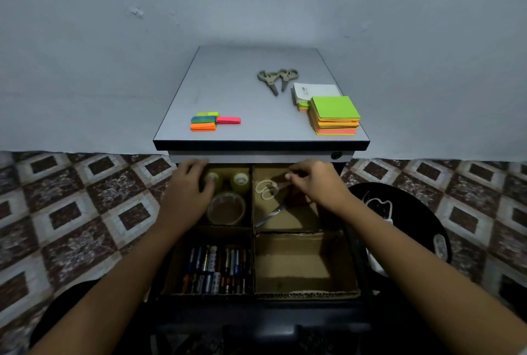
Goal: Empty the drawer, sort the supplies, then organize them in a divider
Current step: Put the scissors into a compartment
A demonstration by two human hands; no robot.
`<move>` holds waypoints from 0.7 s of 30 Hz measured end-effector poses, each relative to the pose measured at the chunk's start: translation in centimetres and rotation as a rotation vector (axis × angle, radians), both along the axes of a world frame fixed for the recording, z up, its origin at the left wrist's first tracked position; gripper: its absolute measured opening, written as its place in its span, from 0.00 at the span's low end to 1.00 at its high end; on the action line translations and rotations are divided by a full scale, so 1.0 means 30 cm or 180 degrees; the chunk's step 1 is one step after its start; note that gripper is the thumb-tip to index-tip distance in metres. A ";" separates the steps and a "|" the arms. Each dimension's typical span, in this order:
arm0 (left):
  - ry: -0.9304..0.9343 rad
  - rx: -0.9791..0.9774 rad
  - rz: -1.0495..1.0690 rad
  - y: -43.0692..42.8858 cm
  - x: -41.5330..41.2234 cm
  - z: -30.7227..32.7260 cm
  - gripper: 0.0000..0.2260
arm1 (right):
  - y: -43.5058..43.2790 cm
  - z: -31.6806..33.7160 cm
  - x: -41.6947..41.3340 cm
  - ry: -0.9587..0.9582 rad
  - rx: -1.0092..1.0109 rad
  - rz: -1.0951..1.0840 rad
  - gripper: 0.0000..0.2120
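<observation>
The open drawer [256, 317] holds a cardboard divider [252, 229] with four compartments. My left hand [185, 192] grips a small clear tape roll [212, 178] in the back left compartment, beside a second small roll [241, 180] and a large roll [226, 209]. My right hand [316, 183] hovers over the back right compartment with thumb and fingers drawn together; whether it holds anything is unclear. Below it lie scissors [268, 198] with white handles and something red [296, 198]. Pens and markers [216, 269] fill the front left compartment. The front right compartment [296, 263] is bare cardboard.
On the cabinet top [228, 89] lie two grey scissors [275, 78], a stack of neon sticky notes [335, 115] on a white pad [313, 89], and coloured flag strips [211, 122]. A black round object [399, 212] stands right of the drawer on the patterned floor.
</observation>
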State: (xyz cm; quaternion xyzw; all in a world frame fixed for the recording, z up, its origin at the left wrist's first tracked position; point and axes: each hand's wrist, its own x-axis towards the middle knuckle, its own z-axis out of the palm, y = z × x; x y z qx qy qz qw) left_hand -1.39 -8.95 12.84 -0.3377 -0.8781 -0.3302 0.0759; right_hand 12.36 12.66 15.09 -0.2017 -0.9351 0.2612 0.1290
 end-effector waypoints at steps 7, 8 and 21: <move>0.0081 0.0591 -0.0572 0.198 0.003 0.229 0.14 | 0.028 0.235 -0.044 0.0579 0.0121 -0.0004 0.14; 0.0023 0.0577 -0.0625 0.236 -0.011 0.263 0.14 | 0.045 0.266 -0.061 0.0605 0.0137 -0.0036 0.14; -0.0586 -0.0294 -0.0164 0.678 -0.322 0.434 0.11 | 0.370 0.428 -0.440 -0.0010 0.0409 -0.0447 0.16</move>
